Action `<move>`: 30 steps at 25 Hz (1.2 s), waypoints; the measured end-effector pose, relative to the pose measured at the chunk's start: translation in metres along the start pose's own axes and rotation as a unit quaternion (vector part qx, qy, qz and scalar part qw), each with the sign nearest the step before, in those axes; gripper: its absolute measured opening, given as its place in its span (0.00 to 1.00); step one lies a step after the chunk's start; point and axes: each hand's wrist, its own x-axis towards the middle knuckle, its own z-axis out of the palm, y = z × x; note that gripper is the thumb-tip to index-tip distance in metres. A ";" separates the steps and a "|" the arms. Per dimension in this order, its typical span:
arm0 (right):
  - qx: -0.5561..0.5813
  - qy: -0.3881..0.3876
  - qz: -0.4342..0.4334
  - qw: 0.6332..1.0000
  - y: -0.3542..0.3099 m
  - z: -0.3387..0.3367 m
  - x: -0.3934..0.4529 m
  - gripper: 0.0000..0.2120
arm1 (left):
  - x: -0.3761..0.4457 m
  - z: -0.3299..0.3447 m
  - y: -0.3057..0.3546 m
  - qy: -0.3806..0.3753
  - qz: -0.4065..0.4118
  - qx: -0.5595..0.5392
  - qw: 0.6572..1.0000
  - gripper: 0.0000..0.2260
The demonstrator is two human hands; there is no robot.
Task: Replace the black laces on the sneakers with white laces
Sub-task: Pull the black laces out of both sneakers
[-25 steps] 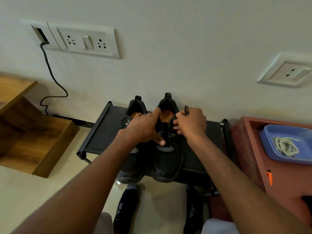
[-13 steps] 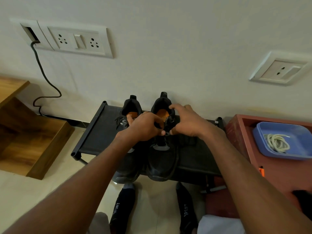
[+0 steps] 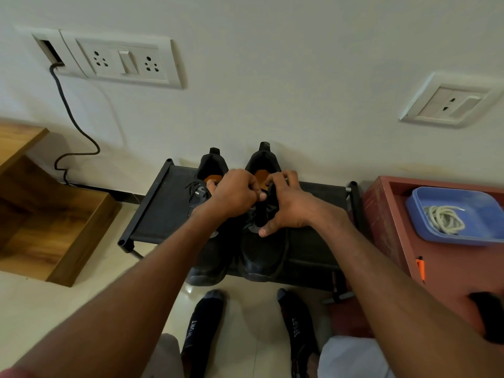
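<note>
Two black sneakers stand side by side on a low black rack (image 3: 163, 211) against the wall, heels to the wall. The left sneaker (image 3: 207, 257) still shows its black lace near the tongue. Both hands are on the right sneaker (image 3: 259, 257). My left hand (image 3: 234, 195) is curled over its tongue, pinching the black lace (image 3: 261, 211). My right hand (image 3: 286, 205) wraps the shoe's right side, fingers curled at the collar and thumb pressed low on the lacing. White laces (image 3: 444, 219) lie coiled in a blue tray (image 3: 480, 203) on the right.
The blue tray sits on a red cabinet (image 3: 387, 214) right of the rack, with an orange object (image 3: 420, 268) at its edge. A wooden shelf unit (image 3: 54, 214) stands to the left. A black cable (image 3: 73, 124) hangs from the wall socket. My socked feet (image 3: 201, 323) are below the rack.
My right hand has dropped from holding a lace loop up beside the shoe and now wraps the right sneaker's side. My left hand has shifted slightly over the tongue.
</note>
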 end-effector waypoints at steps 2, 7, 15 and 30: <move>0.004 0.002 0.003 1.000 -0.001 0.000 0.000 0.56 | -0.004 0.000 0.001 0.021 0.005 0.031 0.999 0.10; 0.009 0.001 0.003 1.000 0.001 0.002 0.003 0.55 | -0.010 0.009 0.007 0.036 0.009 0.129 0.991 0.06; -0.002 -0.009 0.021 1.000 0.001 -0.001 0.009 0.57 | -0.021 0.017 0.014 0.174 -0.033 -0.065 0.982 0.06; 0.004 -0.010 -0.009 1.000 0.004 0.000 0.005 0.60 | -0.033 0.001 0.014 0.152 -0.028 -0.315 0.936 0.06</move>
